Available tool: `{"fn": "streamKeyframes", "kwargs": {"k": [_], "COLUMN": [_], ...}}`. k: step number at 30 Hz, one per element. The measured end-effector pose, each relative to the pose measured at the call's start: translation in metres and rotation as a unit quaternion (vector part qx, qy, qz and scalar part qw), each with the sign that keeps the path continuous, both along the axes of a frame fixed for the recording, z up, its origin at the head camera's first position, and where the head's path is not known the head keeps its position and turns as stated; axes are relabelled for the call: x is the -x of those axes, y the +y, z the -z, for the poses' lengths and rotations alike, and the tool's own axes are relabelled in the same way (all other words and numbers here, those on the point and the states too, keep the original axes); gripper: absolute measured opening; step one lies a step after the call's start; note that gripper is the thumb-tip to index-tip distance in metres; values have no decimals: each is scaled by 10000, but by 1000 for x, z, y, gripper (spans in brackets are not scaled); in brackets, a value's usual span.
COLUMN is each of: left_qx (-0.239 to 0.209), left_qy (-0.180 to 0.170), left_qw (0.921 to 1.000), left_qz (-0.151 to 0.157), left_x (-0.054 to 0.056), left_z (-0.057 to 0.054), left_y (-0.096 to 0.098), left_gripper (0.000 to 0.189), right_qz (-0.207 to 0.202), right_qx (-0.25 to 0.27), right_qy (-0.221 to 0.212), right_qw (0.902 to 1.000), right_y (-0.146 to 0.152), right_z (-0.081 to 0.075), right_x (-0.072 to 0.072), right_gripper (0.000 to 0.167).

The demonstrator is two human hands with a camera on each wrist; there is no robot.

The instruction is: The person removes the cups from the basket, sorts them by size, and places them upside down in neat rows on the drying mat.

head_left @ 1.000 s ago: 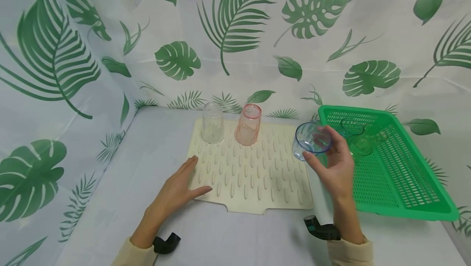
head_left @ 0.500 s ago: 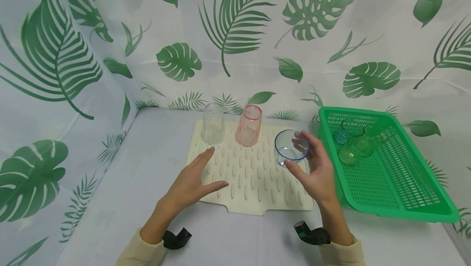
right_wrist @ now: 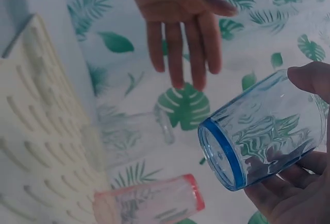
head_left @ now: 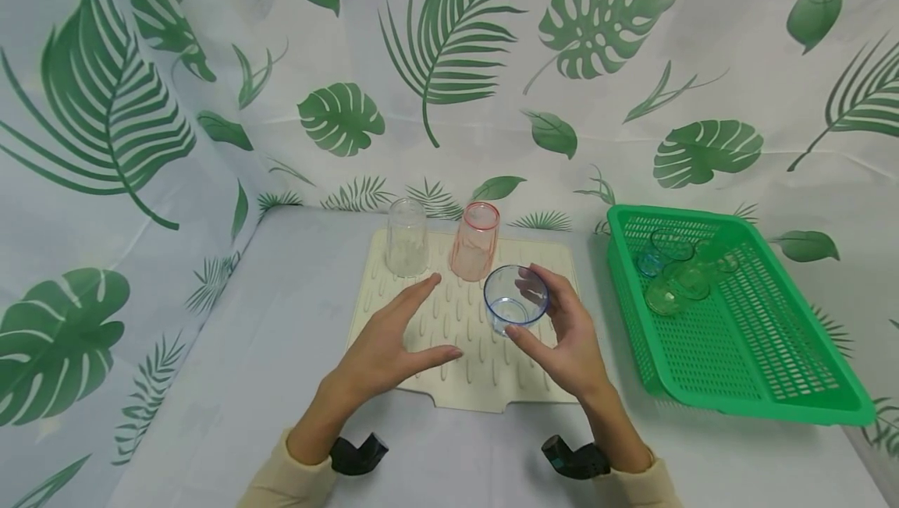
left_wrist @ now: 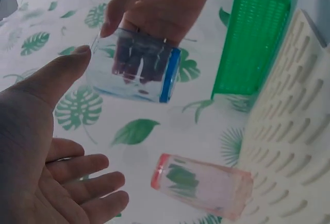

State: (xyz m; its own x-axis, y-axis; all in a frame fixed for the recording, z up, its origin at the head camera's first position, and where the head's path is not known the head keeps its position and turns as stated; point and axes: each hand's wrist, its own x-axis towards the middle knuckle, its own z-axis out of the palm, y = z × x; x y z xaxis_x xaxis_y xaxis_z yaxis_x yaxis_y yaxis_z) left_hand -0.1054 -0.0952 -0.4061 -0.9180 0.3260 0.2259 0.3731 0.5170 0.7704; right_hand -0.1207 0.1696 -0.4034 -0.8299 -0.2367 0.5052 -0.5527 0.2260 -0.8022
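The right hand point(head_left: 572, 340) grips one blue glass point(head_left: 511, 313), thumb on the near side and fingers wrapped round the far side. The left hand point(head_left: 382, 348) is spread, with thumb and fingers wide apart; it holds nothing and is near the glass but not touching it. Both hands are over one cream mat point(head_left: 477, 371) with raised ridges, and the blue glass is held above it, clear of its surface.

Two glasses stand on the back part of the mat, side by side with a gap: one clear glass point(head_left: 407, 243) on the left and one red glass point(head_left: 475, 246), its red band uppermost. To the right of the mat is one green basket point(head_left: 716, 356) with several overlapping glasses point(head_left: 666, 297) in it, too tangled to count surely. Behind hangs a leaf-print sheet point(head_left: 485, 157).

Half a second ago the blue glass was nearer the mat's right edge; now it is closer to the middle, and the hands are closer together. The clear and red glasses have stayed put.
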Motion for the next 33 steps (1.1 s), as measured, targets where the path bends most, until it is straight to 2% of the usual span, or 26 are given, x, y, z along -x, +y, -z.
{"fn": "streamKeyframes", "kwargs": {"k": [5, 12, 21, 33], "left_qx": [-417, -724, -901, -1162], "left_qy": [266, 402, 611, 1040], "left_qw": [9983, 9949, 9910, 9816], "left_qz": [317, 576, 775, 1098], "left_x": [-1, -2, -1, 0], "left_z": [0, -1, -1, 1], "left_y": [4, 4, 3, 3], "left_gripper": [89, 88, 90, 84], "right_qz": [-229, -541, -1003, -1425], "right_qx": [-38, -79, -33, -63], "right_qy": [-144, -328, -163, -13], "right_qw": [9996, 9980, 9948, 9898], "right_y": [-8, -18, -27, -35], "right_z": [3, 4, 7, 11], "right_x": [-4, -10, -14, -17], "right_gripper": [81, 81, 82, 81]}}
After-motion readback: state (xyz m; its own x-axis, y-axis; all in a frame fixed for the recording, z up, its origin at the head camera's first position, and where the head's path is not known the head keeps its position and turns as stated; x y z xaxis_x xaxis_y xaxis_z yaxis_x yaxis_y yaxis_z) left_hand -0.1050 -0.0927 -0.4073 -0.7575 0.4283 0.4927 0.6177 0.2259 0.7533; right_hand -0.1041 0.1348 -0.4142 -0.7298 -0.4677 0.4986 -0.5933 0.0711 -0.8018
